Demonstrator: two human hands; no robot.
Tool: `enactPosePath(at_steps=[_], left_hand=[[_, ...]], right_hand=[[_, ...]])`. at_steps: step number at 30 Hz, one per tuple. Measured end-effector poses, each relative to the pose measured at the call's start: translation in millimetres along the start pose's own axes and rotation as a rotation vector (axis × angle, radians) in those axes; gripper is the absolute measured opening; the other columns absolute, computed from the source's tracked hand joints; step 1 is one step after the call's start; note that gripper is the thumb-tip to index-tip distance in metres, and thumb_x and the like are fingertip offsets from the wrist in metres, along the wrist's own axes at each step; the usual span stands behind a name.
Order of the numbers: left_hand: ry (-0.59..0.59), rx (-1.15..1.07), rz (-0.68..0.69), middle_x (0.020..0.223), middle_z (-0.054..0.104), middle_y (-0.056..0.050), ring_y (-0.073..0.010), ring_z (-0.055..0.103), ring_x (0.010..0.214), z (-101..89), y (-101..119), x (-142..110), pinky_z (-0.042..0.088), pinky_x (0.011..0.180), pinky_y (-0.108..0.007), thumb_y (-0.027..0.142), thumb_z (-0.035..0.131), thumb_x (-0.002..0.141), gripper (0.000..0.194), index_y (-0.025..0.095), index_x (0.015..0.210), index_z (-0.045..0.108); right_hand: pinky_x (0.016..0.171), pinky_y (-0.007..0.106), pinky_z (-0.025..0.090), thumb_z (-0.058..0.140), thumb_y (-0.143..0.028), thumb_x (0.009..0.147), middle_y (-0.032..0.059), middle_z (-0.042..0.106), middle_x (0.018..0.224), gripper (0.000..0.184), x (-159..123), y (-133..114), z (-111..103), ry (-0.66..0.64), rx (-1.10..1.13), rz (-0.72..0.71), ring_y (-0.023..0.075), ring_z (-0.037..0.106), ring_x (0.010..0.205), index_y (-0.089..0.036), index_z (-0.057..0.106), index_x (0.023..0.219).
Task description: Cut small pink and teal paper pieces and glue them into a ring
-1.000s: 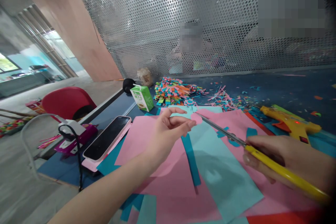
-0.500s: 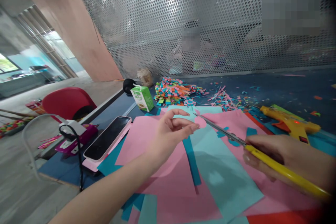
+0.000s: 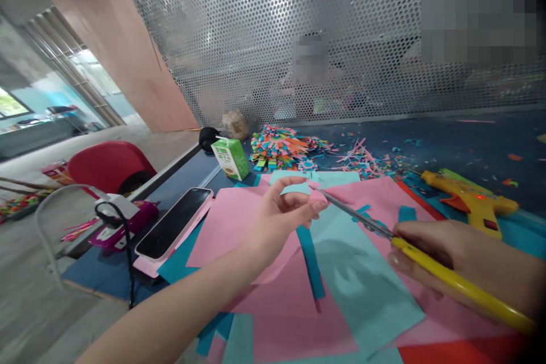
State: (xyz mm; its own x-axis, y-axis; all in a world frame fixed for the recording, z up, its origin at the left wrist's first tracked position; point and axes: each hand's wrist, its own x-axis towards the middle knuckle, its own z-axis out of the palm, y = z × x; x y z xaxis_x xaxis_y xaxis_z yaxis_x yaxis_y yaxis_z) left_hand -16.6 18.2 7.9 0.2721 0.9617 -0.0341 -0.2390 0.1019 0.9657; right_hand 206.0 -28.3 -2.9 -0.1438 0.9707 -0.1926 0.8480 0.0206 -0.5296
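Observation:
Between the thumb and fingers of my left hand (image 3: 284, 213) is a small pink piece of paper (image 3: 318, 198), held above the sheets. My right hand (image 3: 452, 256) is closed around yellow-handled scissors (image 3: 458, 284), with the blades pointing left. The blade tips reach the pink piece, close by my left fingertips. I cannot tell how far the blades are apart. Under both hands lie overlapping pink sheets (image 3: 230, 227) and light blue sheets (image 3: 362, 284), with darker blue strips (image 3: 310, 259) among them.
A yellow glue gun (image 3: 473, 196) lies at the right. Behind the sheets are a pile of colourful fringed paper pieces (image 3: 277, 148) and a green drink carton (image 3: 231, 158). A phone (image 3: 174, 224) and a purple power strip (image 3: 128, 227) are at left. A perforated metal screen (image 3: 256, 40) stands behind.
The scissors have shifted slightly left, so their tips now meet the pink piece by my left fingers. My left hand has barely moved.

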Motion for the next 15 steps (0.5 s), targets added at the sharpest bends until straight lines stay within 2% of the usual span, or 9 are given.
enactPosePath(at_steps=[2,4,9,12,15], left_hand=[[0.023,0.027,0.018,0.061,0.061,0.007,-0.0067,0.052,0.054,-0.5,0,0,0.038,0.057,-0.022,0.023,0.082,0.067,0.047,0.017,0.101,0.049],[0.041,0.043,0.031,0.06,0.061,0.007,-0.0071,0.052,0.055,-1.7,0,0,0.038,0.059,-0.022,0.024,0.082,0.068,0.047,0.017,0.101,0.049],[0.013,0.072,-0.017,0.058,0.061,0.007,-0.0088,0.054,0.058,-1.6,4,-2,0.039,0.062,-0.023,0.025,0.082,0.067,0.047,0.018,0.099,0.049],[-0.009,0.082,-0.047,0.057,0.06,0.007,-0.0087,0.053,0.058,0.1,5,-3,0.039,0.062,-0.023,0.022,0.083,0.065,0.048,0.018,0.098,0.049],[-0.007,0.079,-0.04,0.055,0.059,0.008,-0.008,0.051,0.055,0.6,6,-3,0.038,0.061,-0.022,0.021,0.084,0.064,0.047,0.018,0.097,0.05]], right_hand=[[0.05,0.03,0.036,0.035,-0.08,0.068,0.0025,0.054,0.057,0.058,1,5,0,-0.128,0.015,0.015,0.0188,0.049,0.055,-0.024,0.047,0.06],[0.052,0.03,0.035,0.035,-0.082,0.073,0.0016,0.054,0.06,0.06,1,12,1,-0.167,0.029,-0.006,0.0183,0.049,0.057,-0.024,0.048,0.064],[0.05,0.029,0.035,0.037,-0.081,0.076,0.0015,0.054,0.061,0.059,3,21,10,-0.109,0.078,-0.067,0.0185,0.049,0.057,-0.024,0.048,0.067],[0.053,0.031,0.038,0.036,-0.082,0.073,0.0034,0.057,0.065,0.06,2,21,10,-0.122,0.064,-0.043,0.0209,0.052,0.061,-0.024,0.05,0.069],[0.052,0.03,0.036,0.035,-0.079,0.078,0.0024,0.056,0.064,0.059,1,22,5,-0.152,0.025,-0.067,0.0193,0.051,0.06,-0.023,0.051,0.069]])
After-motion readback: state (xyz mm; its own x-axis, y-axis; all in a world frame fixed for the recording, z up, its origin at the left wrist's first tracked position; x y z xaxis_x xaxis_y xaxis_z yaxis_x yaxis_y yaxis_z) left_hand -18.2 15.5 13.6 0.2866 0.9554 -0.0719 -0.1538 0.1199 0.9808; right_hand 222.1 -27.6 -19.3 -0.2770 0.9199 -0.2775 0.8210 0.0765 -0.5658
